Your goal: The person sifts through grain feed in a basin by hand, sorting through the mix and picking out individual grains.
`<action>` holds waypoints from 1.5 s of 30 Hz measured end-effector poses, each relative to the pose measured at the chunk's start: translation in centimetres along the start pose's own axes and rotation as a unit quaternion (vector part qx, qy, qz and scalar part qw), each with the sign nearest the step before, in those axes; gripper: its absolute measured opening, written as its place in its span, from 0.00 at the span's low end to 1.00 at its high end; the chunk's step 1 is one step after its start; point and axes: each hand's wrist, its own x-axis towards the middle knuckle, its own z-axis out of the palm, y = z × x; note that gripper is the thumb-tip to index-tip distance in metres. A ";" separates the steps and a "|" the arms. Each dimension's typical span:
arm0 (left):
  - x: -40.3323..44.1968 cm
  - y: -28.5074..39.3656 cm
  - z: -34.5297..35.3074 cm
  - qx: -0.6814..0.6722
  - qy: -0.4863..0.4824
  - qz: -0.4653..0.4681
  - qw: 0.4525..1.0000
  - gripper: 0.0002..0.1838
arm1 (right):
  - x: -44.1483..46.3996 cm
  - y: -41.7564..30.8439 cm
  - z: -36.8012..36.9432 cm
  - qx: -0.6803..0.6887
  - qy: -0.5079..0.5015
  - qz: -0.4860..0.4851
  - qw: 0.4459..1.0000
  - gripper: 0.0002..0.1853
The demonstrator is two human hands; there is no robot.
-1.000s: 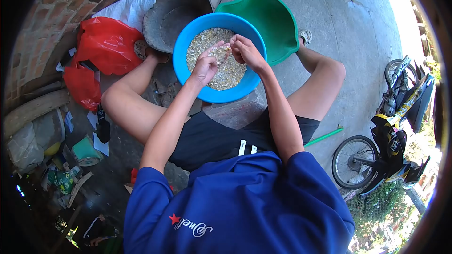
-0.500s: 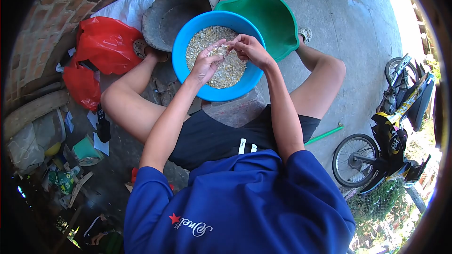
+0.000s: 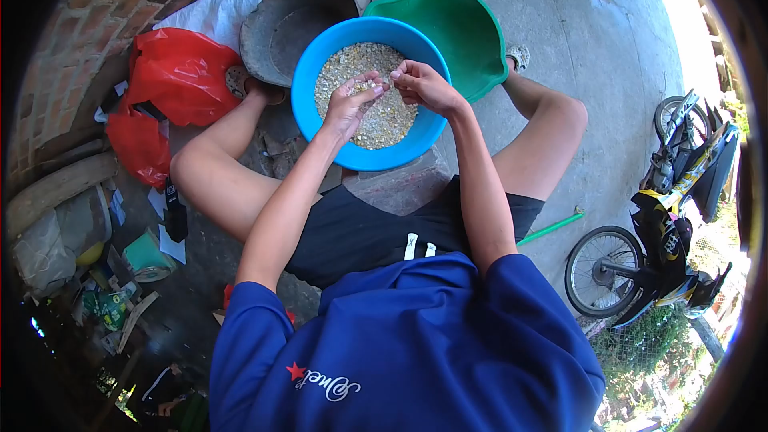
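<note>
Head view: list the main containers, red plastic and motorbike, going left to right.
Red plastic → dark pan → blue basin → green basin → motorbike.

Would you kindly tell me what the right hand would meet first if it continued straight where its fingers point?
Probably the cupped left hand: the right hand points leftward towards it, over the round blue plastic basin. Depth is unclear, so it might pass slightly above or below.
</note>
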 end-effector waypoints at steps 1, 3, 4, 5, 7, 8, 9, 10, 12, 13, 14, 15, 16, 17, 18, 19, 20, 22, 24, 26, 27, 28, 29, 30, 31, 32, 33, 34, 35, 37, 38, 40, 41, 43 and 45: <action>0.0 0.0 0.0 0.003 0.004 0.000 1.000 0.23 | 0.1 0.1 -0.1 0.000 0.005 -0.001 1.000 0.10; 0.0 0.0 0.1 0.009 0.013 0.002 1.000 0.22 | 0.2 0.2 -0.3 0.001 0.012 -0.001 1.000 0.10; -0.1 0.1 0.1 0.013 0.014 0.000 1.000 0.22 | 0.2 0.2 -0.4 0.001 0.015 0.001 1.000 0.10; -0.1 0.2 0.1 0.017 0.014 -0.002 1.000 0.21 | 0.2 0.3 -0.4 0.000 0.018 0.003 1.000 0.10; -0.2 0.3 0.4 0.034 0.023 -0.003 0.999 0.20 | 0.4 0.4 -0.6 0.000 0.020 0.006 1.000 0.10; -0.3 0.2 0.6 0.046 0.031 -0.002 0.998 0.19 | 0.4 0.6 -0.7 0.000 0.021 0.007 1.000 0.10; -0.2 0.0 0.6 0.059 0.040 -0.002 0.997 0.19 | 0.4 0.6 -0.6 -0.002 0.026 0.007 1.000 0.10; 0.0 -0.3 0.3 0.127 0.044 0.034 0.990 0.19 | 0.4 0.5 -0.5 -0.003 0.030 0.008 1.000 0.10; 0.4 -0.6 0.2 0.260 0.050 0.103 0.959 0.19 | 0.5 0.7 -0.6 -0.020 0.042 0.010 0.999 0.11; 0.4 -0.7 0.2 0.276 0.052 0.111 0.953 0.19 | 0.7 1.0 -0.7 -0.035 0.049 0.011 0.998 0.12; 0.4 -0.8 0.2 0.291 0.053 0.120 0.948 0.19 | 0.8 1.1 -0.9 -0.050 0.056 0.013 0.997 0.12; 0.4 -0.8 0.2 0.306 0.054 0.129 0.942 0.19 | 0.8 1.1 -0.9 -0.057 0.057 0.019 0.997 0.13; 0.4 -0.7 0.2 0.321 0.057 0.125 0.937 0.18 | 0.8 1.1 -0.9 -0.063 0.058 0.025 0.996 0.14; 0.5 -0.5 0.0 0.337 0.061 0.120 0.932 0.17 | 0.8 1.1 -1.0 -0.069 0.059 0.032 0.995 0.15; 0.5 -0.6 0.0 0.352 0.064 0.115 0.927 0.17 | 0.7 1.2 -1.0 -0.064 0.064 0.038 0.995 0.15; -0.2 0.5 0.9 0.428 0.087 0.111 0.893 0.16 | 0.8 1.2 -1.0 -0.060 0.067 0.044 0.995 0.15; -1.0 1.6 1.7 0.501 0.110 0.107 0.852 0.16 | 0.8 1.1 -0.9 -0.055 0.070 0.049 0.995 0.16; -1.8 2.2 2.2 0.682 0.142 0.156 0.701 0.18 | 0.9 1.1 -0.9 -0.052 0.075 0.055 0.994 0.16; -1.9 2.3 2.0 0.690 0.144 0.174 0.687 0.18 | 0.8 1.0 -0.8 -0.056 0.079 0.061 0.993 0.15; -1.8 2.3 1.8 0.710 0.144 0.193 0.662 0.18 | 0.8 0.9 -0.8 -0.066 0.083 0.066 0.992 0.14; -1.9 2.2 1.7 0.725 0.142 0.202 0.643 0.19 | 0.7 0.9 -0.8 -0.072 0.086 0.069 0.991 0.13; -1.8 2.1 1.5 0.739 0.141 0.211 0.624 0.19 | 0.7 0.9 -0.7 -0.079 0.088 0.072 0.990 0.13; -1.8 2.0 1.4 0.743 0.136 0.215 0.619 0.20 | 0.7 0.9 -0.7 -0.085 0.090 0.075 0.989 0.12; -1.9 2.0 1.3 0.747 0.131 0.218 0.614 0.20 | 0.8 1.1 -0.8 -0.097 0.096 0.080 0.987 0.13; -2.0 2.0 1.3 0.750 0.126 0.222 0.610 0.21 | 0.9 1.3 -1.0 -0.109 0.102 0.084 0.985 0.14; -1.9 2.0 1.3 0.742 0.124 0.212 0.624 0.21 | 1.1 1.5 -1.2 -0.120 0.109 0.089 0.983 0.15; -1.9 2.1 1.4 0.733 0.122 0.203 0.637 0.22 | 1.4 2.0 -1.6 -0.178 0.133 0.088 0.971 0.16; -1.8 2.1 1.4 0.724 0.120 0.193 0.651 0.22 | 1.8 2.8 -2.1 -0.234 0.156 0.086 0.956 0.17; -1.6 2.1 1.3 0.675 0.113 0.165 0.711 0.22 | 2.2 3.6 -2.5 -0.290 0.178 0.084 0.937 0.18; -0.9 2.0 0.4 0.562 0.097 0.105 0.815 0.21 | 2.3 4.6 -2.9 -0.360 0.187 0.078 0.911 0.18; -0.7 1.9 -0.1 0.547 0.104 0.094 0.826 0.21 | 2.4 5.0 -3.2 -0.395 0.191 0.075 0.895 0.18; -0.4 1.7 -0.7 0.516 0.117 0.071 0.846 0.21 | 2.1 4.6 -2.8 -0.401 0.159 0.057 0.900 0.17; -0.2 1.7 -1.0 0.507 0.110 0.055 0.853 0.20 | 1.8 4.5 -2.6 -0.403 0.143 0.049 0.903 0.17; 0.3 1.5 -1.8 0.489 0.097 0.024 0.867 0.19 | 2.4 5.3 -3.4 -0.374 0.111 0.053 0.919 0.16; 0.5 0.8 -2.5 0.418 0.065 0.035 0.905 0.21 | 2.7 6.0 -3.7 -0.319 0.086 0.061 0.942 0.17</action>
